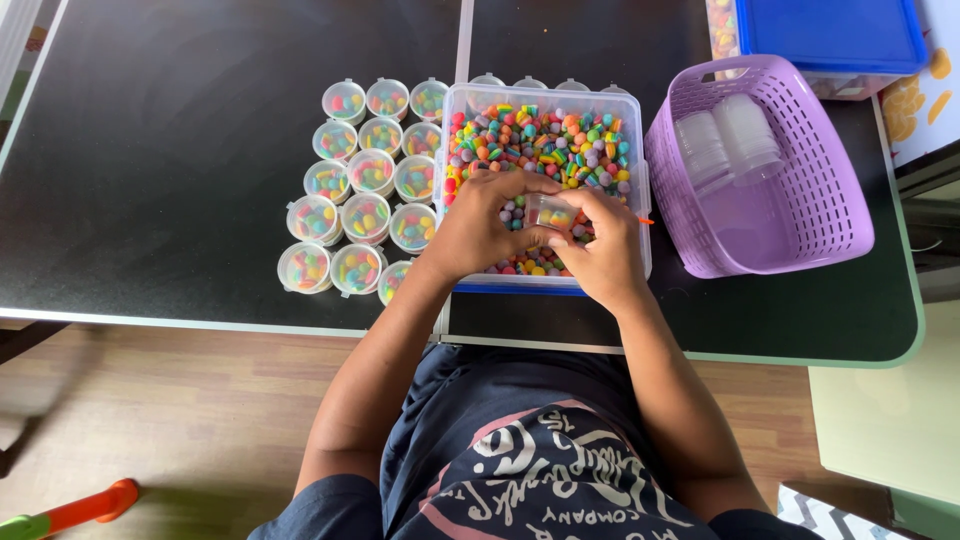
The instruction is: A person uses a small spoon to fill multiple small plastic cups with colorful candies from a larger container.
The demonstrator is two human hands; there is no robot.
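Clear plastic formed the small cup [549, 211], which both hands gripped together above the near half of the sweet-filled clear box [545, 100]. The cup appeared thin-walled and light, likely to flex if squeezed and smooth enough to slip; a hold around its side wall near the rim, with light pressure, would suit it best. A few coloured pieces showed inside it. Whether a lid sat on it could not be determined.

The left hand [478, 225] was curled, its fingers bent inward and the fingertips pressed against the left side of the cup. The right hand [603, 245] was likewise curled, with the thumb and forefingers pinching the cup from the right. Neither hand was spread; both closed on the same cup, and the wrists rested over the near edge of the box.

The box held a loose heap of multicoloured candies [540, 140], filling it nearly wall to wall. Left of the box, filled lidded cups [365, 175] stood in touching rows on the black table [180, 150]; more cups showed just behind the far wall of the box. Right of the box, just beside it, stood a purple slotted basket [800, 230] containing stacks of empty clear cups [725, 140]. Beyond the basket, at the far right corner, a container with a blue lid [830, 30] was partly visible.
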